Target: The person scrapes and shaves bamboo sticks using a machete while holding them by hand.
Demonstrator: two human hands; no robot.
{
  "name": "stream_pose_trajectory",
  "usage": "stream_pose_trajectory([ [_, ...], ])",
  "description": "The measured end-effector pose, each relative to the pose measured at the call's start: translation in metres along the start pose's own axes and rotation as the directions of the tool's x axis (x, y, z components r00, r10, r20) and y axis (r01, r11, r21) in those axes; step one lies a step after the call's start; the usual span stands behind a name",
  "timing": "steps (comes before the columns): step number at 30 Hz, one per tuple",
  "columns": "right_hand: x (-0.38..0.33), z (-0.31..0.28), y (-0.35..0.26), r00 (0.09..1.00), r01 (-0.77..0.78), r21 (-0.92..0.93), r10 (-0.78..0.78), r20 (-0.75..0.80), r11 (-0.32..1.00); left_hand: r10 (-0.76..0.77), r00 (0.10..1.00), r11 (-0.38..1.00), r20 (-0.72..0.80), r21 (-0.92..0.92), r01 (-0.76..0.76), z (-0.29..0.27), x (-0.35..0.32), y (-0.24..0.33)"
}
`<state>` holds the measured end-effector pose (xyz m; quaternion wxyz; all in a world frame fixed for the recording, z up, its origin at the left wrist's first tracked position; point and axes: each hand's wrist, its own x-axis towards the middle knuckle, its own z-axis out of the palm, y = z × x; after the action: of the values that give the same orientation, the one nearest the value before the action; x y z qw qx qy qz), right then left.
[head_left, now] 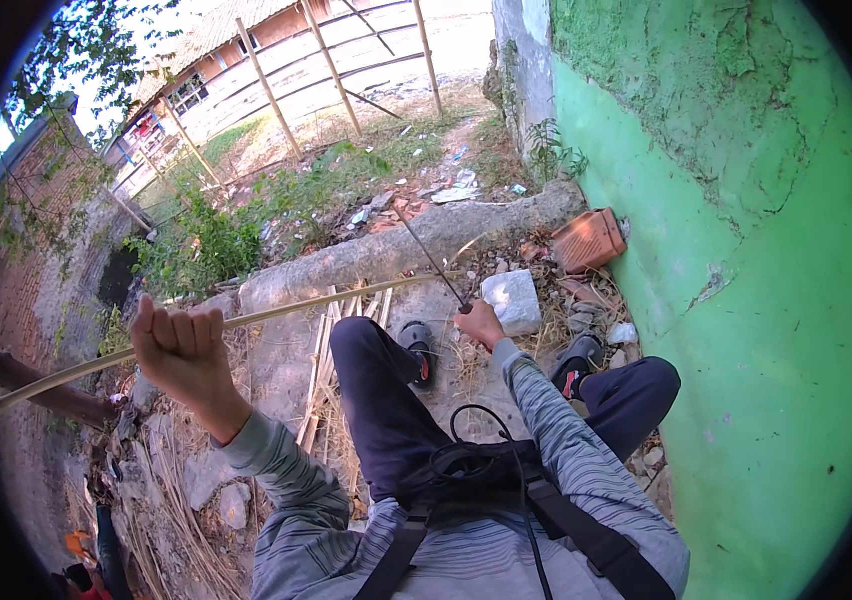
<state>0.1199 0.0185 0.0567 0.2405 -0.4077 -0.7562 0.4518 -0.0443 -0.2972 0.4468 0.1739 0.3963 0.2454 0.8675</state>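
Note:
My left hand [186,362] is raised at the left, its fingers curled round a long, pale bamboo strip [291,304]. The strip runs from the left rim across to the middle and bows a little. My right hand [482,324] is closed on the handle of a long, thin-bladed knife [424,246], which points up and to the left. Its blade crosses the strip's far end in the picture; whether they touch I cannot tell. Close by my right hand sits a rough white block [513,301]. Split bamboo strips [315,392] lie on the ground left of my bent knee.
A green, peeling wall [746,360] rises close on the right. Ahead runs a low concrete ledge [346,255], with a clay roof tile [588,240] at its right end. Long thin strips [158,510] and rubble lie at lower left, near a dark log [41,385].

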Motion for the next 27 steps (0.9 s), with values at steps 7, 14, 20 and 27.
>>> stream_pose_trajectory([
  [7, -0.019, 0.025, -0.048, 0.986, 0.167, -0.003, -0.167, 0.023, 0.986, -0.052, 0.99, 0.999, -0.134, 0.005, 0.054, -0.03, 0.002, -0.041],
  [14, -0.01, 0.007, 0.051, 0.996, -0.084, -0.143, 0.077, -0.049, 0.986, 0.003, 0.998, 1.0, -0.064, 0.028, -0.001, -0.028, 0.01, 0.014],
  [20, -0.021, 0.029, 0.0, 0.988, -0.112, -0.193, 0.13, 0.086, 0.975, -0.055, 0.987, 0.997, -0.148, 0.038, 0.061, -0.048, -0.001, -0.019],
  [27, -0.02, 0.023, 0.102, 0.982, -0.19, -0.044, 0.19, -0.001, 0.981, -0.094, 0.992, 0.995, 0.081, 0.035, 0.092, -0.059, -0.002, 0.055],
])
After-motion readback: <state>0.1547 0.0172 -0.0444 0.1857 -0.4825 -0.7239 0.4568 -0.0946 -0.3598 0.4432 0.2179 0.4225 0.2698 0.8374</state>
